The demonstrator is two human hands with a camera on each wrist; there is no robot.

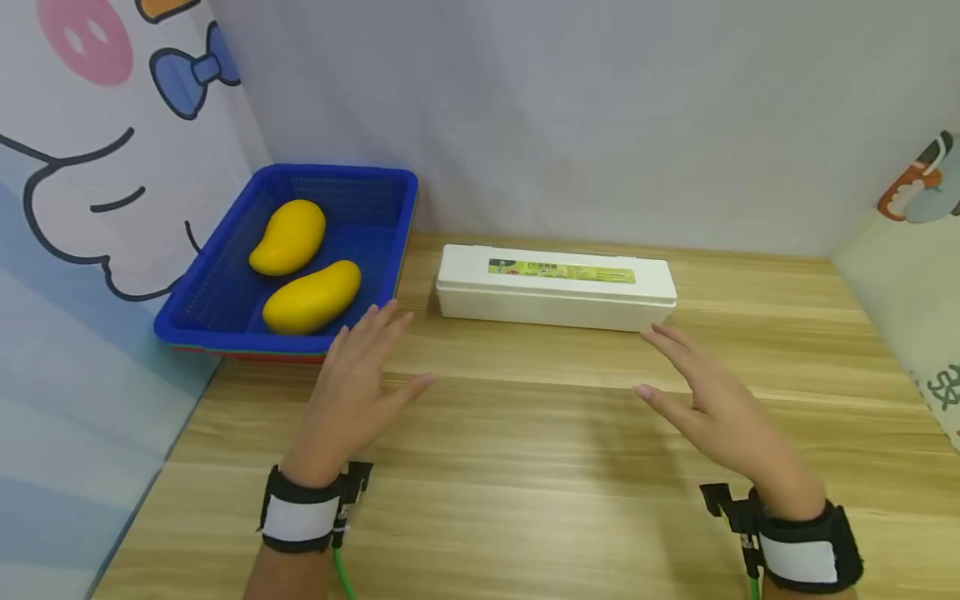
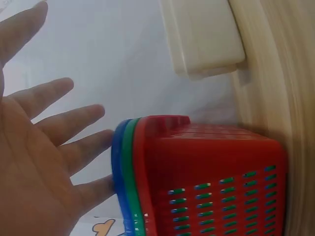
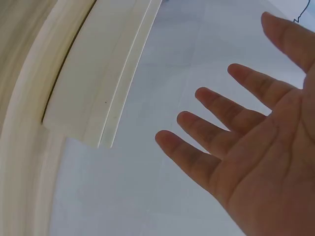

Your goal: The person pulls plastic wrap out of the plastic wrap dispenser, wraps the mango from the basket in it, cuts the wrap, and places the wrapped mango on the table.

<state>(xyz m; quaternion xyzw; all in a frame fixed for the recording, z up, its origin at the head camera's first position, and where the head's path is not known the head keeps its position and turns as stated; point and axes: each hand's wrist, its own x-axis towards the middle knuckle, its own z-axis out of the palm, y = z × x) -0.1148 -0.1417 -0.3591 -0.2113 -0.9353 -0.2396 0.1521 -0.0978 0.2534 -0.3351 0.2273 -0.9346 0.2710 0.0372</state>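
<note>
Two yellow mangoes, one farther back (image 1: 291, 237) and one nearer (image 1: 312, 298), lie in a blue plastic basket (image 1: 217, 340) at the left of the table. That basket is the top of a nested stack; green and red (image 2: 211, 157) ones sit beneath it in the left wrist view. My left hand (image 1: 352, 396), fingers spread and holding nothing, hovers by the basket's front right corner. A long white lidded box (image 1: 555, 308) with a yellow-green label lies at the back middle. Near its right end my right hand (image 1: 723, 408) is raised, fingers extended, palm empty.
The wood-grain table (image 1: 525, 467) runs back to a plain pale curtain (image 1: 570, 117). A cartoon-printed cloth (image 1: 90, 183) hangs along the left side, close against the basket stack. Another printed panel (image 1: 900, 275) borders the right side.
</note>
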